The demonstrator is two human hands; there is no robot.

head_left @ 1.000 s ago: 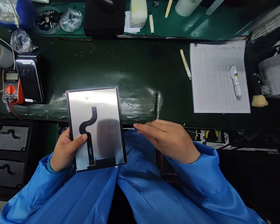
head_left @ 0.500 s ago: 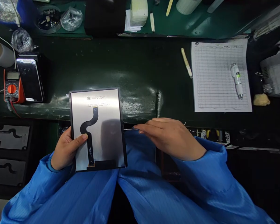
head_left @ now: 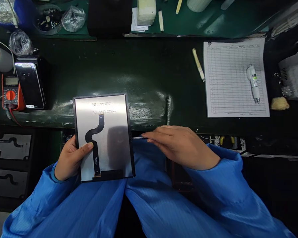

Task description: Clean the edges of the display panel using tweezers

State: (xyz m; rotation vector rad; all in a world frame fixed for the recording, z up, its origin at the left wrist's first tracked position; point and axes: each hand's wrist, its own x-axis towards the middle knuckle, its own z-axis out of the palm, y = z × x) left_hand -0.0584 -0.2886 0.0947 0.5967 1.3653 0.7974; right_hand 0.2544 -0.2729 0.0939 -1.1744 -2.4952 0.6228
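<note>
My left hand (head_left: 71, 158) grips the left edge of a tablet-sized display panel (head_left: 116, 115), thumb on its silvery back and fingers hidden underneath. A black S-shaped ribbon cable (head_left: 90, 135) runs down that back below some printed codes. Held in front of my lap, the panel is nearly upright in the picture. My right hand (head_left: 183, 145) pinches a pair of thin metal tweezers (head_left: 139, 137). Their tip meets the panel's right edge; whether it grips anything there is too small to tell.
Left on the bench stand an orange multimeter (head_left: 11, 92) and a dark phone-like device (head_left: 31, 84). A printed form (head_left: 228, 79) with a white pen (head_left: 253, 84) lies at right, beside a short stick (head_left: 198, 64). Similar panels (head_left: 13, 147) sit in a black tray at lower left.
The view has shifted very slightly. Both hands keep their hold, and the panel and tweezers stay almost in place.
</note>
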